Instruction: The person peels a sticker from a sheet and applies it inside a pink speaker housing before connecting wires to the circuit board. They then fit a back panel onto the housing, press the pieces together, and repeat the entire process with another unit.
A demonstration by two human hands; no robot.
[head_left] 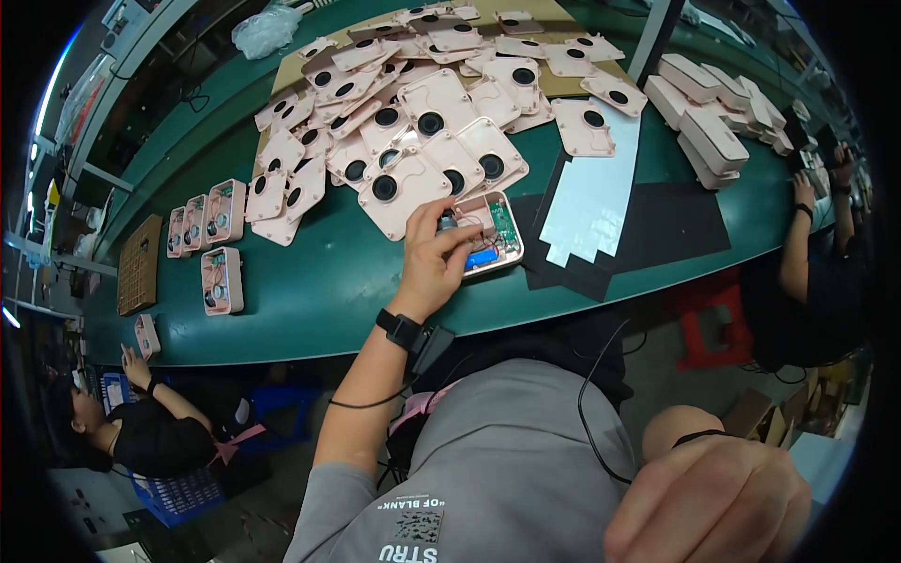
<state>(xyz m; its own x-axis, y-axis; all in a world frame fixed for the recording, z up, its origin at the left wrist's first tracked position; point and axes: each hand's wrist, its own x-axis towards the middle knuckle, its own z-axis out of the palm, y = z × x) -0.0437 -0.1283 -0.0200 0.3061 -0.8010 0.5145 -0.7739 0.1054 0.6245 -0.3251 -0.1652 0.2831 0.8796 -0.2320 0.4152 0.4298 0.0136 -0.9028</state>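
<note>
Near the front edge of the table, my left hand [434, 255] grips the left side of an open pink plastic housing [512, 262]. Its fingers reach over the rim, beside a round metal-coloured part [447, 221]. Inside the housing are a green circuit board [504, 225], a blue cylindrical cell [481, 259] and thin wires. Raised close to the camera at the lower right, my right hand [710, 502] appears curled, knuckles showing. Its fingertips are hidden, so whatever it may hold cannot be made out.
Beyond my left hand lies a heap of pink panels [441, 103] with black round centres. Similar open housings [221, 281] stand left; closed pink cases [710, 141] are stacked right. A pale blue sheet [589, 202] covers black sheets [676, 225]. Co-workers [160, 427] sit at both sides.
</note>
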